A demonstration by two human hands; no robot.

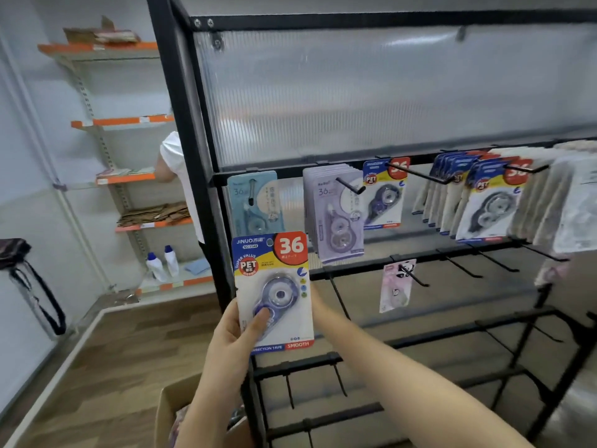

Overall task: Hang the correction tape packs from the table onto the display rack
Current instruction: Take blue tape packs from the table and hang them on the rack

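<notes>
I hold a blue and white correction tape pack (274, 253) with a red "36" badge upright in front of the black display rack (193, 124). My left hand (232, 331) grips its lower left corner, thumb pressed on the blister. My right hand (318, 305) reaches behind the pack's right edge, and its fingers are hidden there. On the rack's upper bar hang a teal pack (255, 202), several purple packs (336, 215), one matching blue pack (384, 195) and a thick row of blue packs (484, 202). A small pink pack (395, 286) hangs one bar lower.
Bare black hooks (504, 263) stick out along the lower bars. An open cardboard box (171, 415) stands below my left arm. Behind the rack a person in a white shirt (172, 156) stands at orange-edged wall shelves (129, 121) holding two bottles (161, 263).
</notes>
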